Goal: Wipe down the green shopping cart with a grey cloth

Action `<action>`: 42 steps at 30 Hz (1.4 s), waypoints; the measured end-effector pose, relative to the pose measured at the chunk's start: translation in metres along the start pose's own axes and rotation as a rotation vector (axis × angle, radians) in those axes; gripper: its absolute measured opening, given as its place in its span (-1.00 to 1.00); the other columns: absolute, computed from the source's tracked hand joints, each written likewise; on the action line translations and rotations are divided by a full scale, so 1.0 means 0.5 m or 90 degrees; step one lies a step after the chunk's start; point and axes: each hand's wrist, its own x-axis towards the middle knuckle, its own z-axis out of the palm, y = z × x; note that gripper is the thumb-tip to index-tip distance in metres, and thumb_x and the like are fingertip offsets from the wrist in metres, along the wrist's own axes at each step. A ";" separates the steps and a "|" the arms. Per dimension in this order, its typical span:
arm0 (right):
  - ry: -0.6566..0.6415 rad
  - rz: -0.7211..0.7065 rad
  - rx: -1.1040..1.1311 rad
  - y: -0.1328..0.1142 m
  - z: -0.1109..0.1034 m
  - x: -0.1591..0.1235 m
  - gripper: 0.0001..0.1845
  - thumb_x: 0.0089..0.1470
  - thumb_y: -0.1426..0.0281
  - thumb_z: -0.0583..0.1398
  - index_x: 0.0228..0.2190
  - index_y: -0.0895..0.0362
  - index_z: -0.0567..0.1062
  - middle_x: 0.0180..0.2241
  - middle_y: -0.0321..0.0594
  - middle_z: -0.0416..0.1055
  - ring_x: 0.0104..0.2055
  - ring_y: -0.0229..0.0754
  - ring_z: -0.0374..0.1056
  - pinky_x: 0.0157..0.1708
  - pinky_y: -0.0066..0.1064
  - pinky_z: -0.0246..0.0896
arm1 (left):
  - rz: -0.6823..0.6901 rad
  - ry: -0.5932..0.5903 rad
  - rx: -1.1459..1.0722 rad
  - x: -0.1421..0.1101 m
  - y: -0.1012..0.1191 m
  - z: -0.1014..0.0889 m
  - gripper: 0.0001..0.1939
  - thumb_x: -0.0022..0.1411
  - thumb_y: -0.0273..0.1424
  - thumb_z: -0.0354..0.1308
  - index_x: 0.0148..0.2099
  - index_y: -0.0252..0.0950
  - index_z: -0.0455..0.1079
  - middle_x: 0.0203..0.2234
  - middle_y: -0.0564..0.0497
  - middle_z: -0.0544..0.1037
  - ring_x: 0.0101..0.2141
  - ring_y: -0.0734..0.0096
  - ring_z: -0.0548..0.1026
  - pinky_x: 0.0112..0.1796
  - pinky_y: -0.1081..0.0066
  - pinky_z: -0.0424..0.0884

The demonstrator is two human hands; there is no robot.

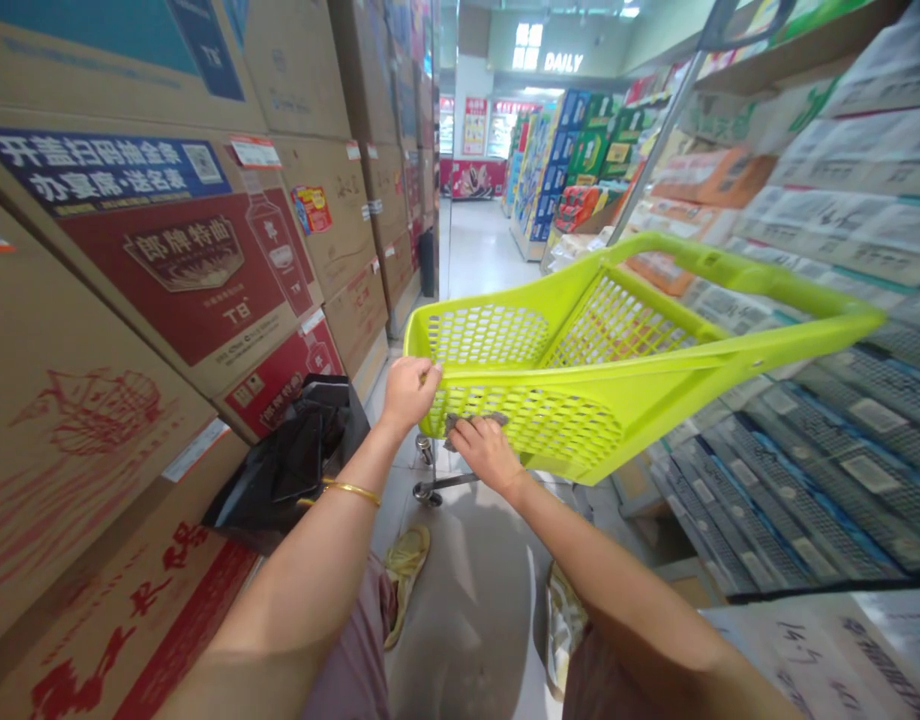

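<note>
A lime-green plastic shopping cart stands in front of me, with a perforated basket and small wheels below. My left hand is closed over the rim at the cart's near left corner. Lower down, my right hand presses a grey cloth against the outside of the basket's near side wall. Most of the cloth is hidden under the fingers. No goods show inside the basket.
Stacked cartons wall the left side, with a black bag on the floor before them. Packaged goods fill the right side. Beyond the cart, the aisle floor leads to more shelves. My shoes are just below.
</note>
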 end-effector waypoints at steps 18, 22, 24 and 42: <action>0.208 0.173 -0.058 0.060 -0.033 0.023 -0.75 0.15 0.47 0.02 -0.24 0.08 0.48 -0.23 -0.15 0.39 -0.18 -0.13 0.13 -0.17 -0.28 -0.05 | 0.074 -0.015 0.134 -0.029 0.084 0.043 -0.70 0.35 -0.36 -0.19 -0.37 -0.28 0.27 -0.43 -0.05 0.44 -0.33 0.28 0.31 -0.29 0.29 0.08; 0.125 0.126 -0.022 0.056 -0.009 0.002 -0.76 0.16 0.47 0.03 -0.21 0.08 0.46 -0.20 -0.14 0.39 -0.19 -0.14 0.13 -0.20 -0.29 -0.04 | 0.083 0.001 0.134 -0.030 0.082 0.048 -0.70 0.35 -0.35 -0.19 -0.37 -0.27 0.28 -0.44 -0.05 0.44 -0.33 0.29 0.31 -0.29 0.29 0.07; 0.091 0.089 -0.025 0.053 0.000 -0.011 -0.78 0.16 0.46 0.04 -0.23 0.08 0.46 -0.18 -0.15 0.39 -0.18 -0.15 0.13 -0.20 -0.30 -0.02 | 0.084 0.012 0.129 -0.030 0.079 0.050 -0.70 0.35 -0.36 -0.19 -0.38 -0.27 0.28 -0.44 -0.05 0.43 -0.33 0.29 0.31 -0.29 0.29 0.07; 0.232 0.187 -0.058 0.069 -0.041 0.044 -0.76 0.14 0.48 0.04 -0.23 0.05 0.47 -0.21 -0.15 0.39 -0.17 -0.12 0.12 -0.16 -0.28 -0.07 | 0.084 0.017 0.118 -0.027 0.067 0.049 -0.70 0.34 -0.35 -0.19 -0.38 -0.26 0.28 -0.46 -0.04 0.43 -0.34 0.29 0.30 -0.29 0.28 0.06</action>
